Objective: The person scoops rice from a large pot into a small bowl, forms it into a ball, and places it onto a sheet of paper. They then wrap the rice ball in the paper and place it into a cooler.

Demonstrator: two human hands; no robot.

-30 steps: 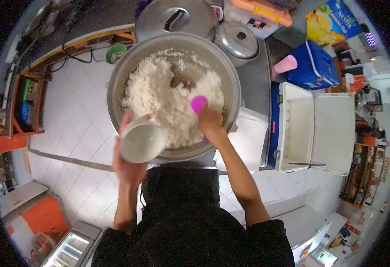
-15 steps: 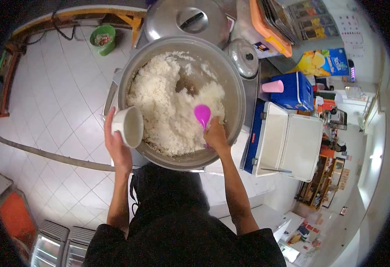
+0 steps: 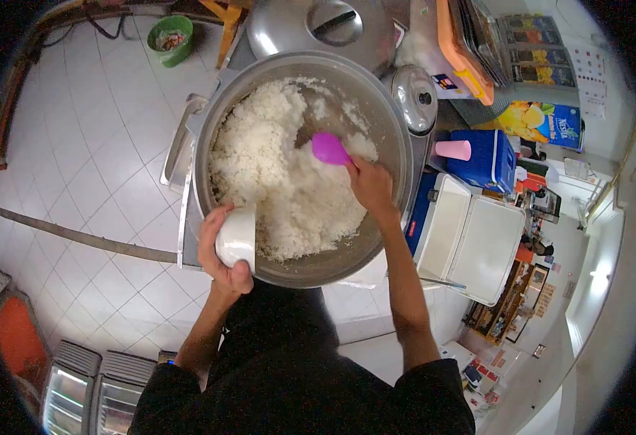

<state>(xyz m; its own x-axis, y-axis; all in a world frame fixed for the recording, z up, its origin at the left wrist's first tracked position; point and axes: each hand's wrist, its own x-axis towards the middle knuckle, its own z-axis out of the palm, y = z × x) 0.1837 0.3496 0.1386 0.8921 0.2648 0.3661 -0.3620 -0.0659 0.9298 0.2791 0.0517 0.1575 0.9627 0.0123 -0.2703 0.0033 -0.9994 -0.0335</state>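
Observation:
A wide metal pot [image 3: 398, 145] holds a big heap of cooked white rice [image 3: 260, 152], piled higher on its left side. My left hand [image 3: 215, 250] grips a white bowl [image 3: 238, 238] at the pot's near left rim. The bowl is tipped sideways with its mouth facing the rice; its inside is hidden. Over the right part of the rice, my right hand [image 3: 371, 187] is closed round the handle of a purple rice paddle [image 3: 329, 149]. The paddle's blade points up and left, above the rice near the bare patch of pot bottom.
Behind the pot lies a large metal lid [image 3: 278, 29], with a smaller lidded pot [image 3: 414, 98] to its right. An open cooler box [image 3: 441, 239], a blue cooler [image 3: 481, 163] and a pink cup [image 3: 452, 149] stand at right. A green bucket [image 3: 173, 52] sits on the tiled floor.
My left hand has brought the bowl right to the pot rim and turned its mouth toward the rice. My right hand has moved up and right, swinging the paddle blade leftward.

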